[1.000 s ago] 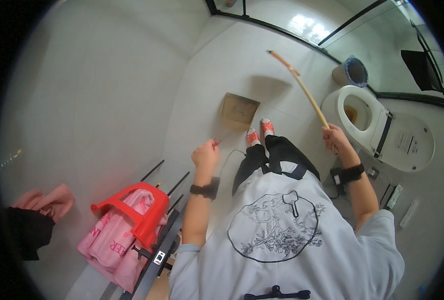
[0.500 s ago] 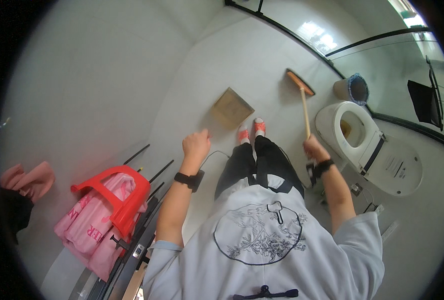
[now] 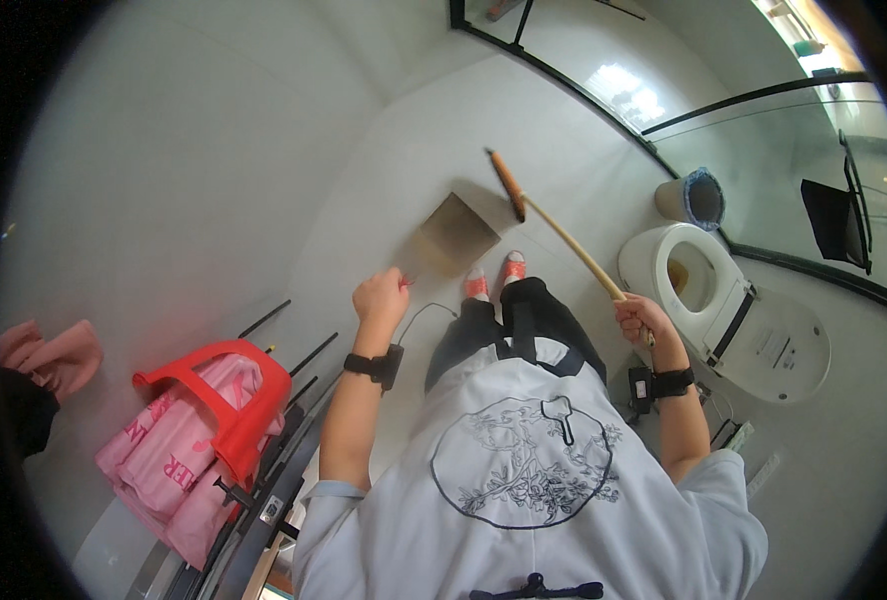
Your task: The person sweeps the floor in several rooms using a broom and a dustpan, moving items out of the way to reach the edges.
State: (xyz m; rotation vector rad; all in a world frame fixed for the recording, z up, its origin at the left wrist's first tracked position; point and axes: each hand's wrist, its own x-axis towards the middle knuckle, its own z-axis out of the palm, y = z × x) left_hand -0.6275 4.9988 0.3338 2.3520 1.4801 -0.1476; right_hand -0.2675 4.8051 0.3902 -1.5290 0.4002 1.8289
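Note:
My right hand is wrapped around the pale wooden handle of a broom. The broom's orange head with a dark edge is down by the floor, just right of a brownish dustpan that lies ahead of my feet. My left hand is a closed fist, held near the dustpan's lower left side. What that fist grips, if anything, cannot be made out, and no handle shows clearly between it and the dustpan.
A white toilet with its lid raised stands at my right, a bin with a blue liner behind it. Glass panels in a black frame cross the far right. A red plastic stool over pink bags sits at left.
The broom head has swung left across the floor to beside the dustpan, its handle now slanting. My right hand has turned with it. My left fist stays by the dustpan.

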